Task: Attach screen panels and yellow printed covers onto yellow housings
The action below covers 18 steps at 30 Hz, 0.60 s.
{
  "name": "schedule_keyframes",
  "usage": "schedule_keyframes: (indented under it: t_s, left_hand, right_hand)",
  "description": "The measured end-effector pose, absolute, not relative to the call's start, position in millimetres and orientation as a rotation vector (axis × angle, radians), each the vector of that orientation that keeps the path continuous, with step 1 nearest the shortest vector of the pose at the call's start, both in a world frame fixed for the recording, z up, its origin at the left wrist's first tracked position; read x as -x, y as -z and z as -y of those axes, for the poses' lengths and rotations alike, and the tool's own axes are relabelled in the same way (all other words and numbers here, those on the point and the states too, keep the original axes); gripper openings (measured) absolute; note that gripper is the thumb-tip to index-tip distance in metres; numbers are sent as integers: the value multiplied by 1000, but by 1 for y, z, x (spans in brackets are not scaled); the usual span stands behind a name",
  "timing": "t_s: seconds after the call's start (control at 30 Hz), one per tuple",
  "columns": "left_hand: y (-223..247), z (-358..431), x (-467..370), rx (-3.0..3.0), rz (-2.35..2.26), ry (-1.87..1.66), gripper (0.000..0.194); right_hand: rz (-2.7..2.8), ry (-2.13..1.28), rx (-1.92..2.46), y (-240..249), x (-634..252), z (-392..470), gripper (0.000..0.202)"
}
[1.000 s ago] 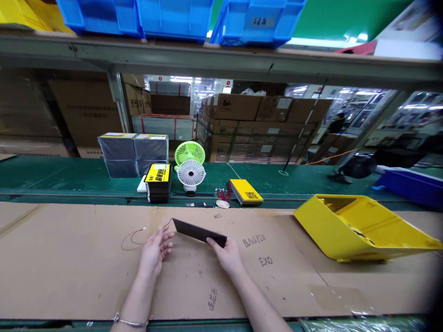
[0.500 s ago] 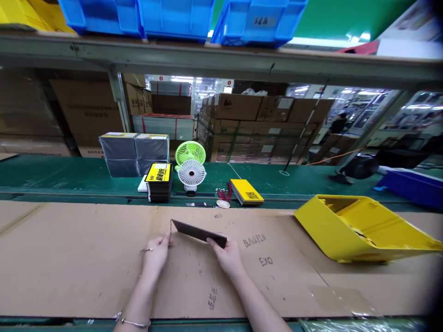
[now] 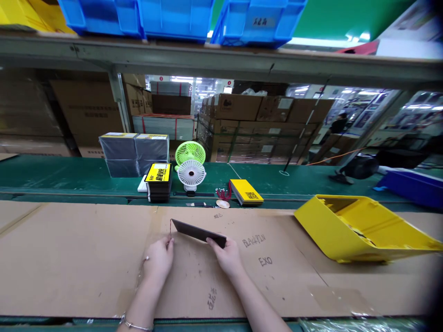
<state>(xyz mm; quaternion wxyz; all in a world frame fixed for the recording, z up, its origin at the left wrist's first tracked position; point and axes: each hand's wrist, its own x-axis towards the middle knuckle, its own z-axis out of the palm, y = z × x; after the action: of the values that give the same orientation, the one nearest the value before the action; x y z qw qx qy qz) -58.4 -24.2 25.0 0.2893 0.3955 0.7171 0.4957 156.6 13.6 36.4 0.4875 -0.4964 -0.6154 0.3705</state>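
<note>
A thin dark rectangular panel (image 3: 198,232) is tilted above the cardboard sheet, its right end pinched between the thumb and fingers of my right hand (image 3: 229,257). A thin red-and-black wire (image 3: 170,228) hangs from the panel's left corner. My left hand (image 3: 159,258) is closed on this wire, thumb against the fingers. A small white connector (image 3: 146,258) shows at the left side of that hand. The panel's underside faces away from me.
Brown cardboard (image 3: 86,258) covers the bench. A yellow bin (image 3: 346,230) stands at right. Behind are a yellow-topped stack (image 3: 159,182), a white fan (image 3: 191,174), a green fan (image 3: 190,152), a yellow pack (image 3: 246,191) with red wires, and wrapped stacks (image 3: 134,154). Blue bins (image 3: 176,18) sit overhead.
My left hand has shifted slightly right and turned on the wire, so the connector end sits lower. My right hand and the panel have barely moved.
</note>
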Motion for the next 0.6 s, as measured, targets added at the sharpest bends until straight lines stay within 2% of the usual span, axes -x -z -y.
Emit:
schedule_keyframes:
  t_s: [0.2, 0.43, 0.6]
  left_hand:
    - [-26, 22, 55, -1570, -1908, -1411, 18]
    - [-25, 20, 53, -1438, -1776, -1427, 15]
    - [-26, 18, 55, -1366, -1782, -1434, 20]
  right_hand:
    - [1475, -910, 1218, -31, -157, -16, 29]
    - [1415, -930, 1251, -23, -160, -20, 32]
    - [1398, -952, 1237, -22, -160, -21, 32]
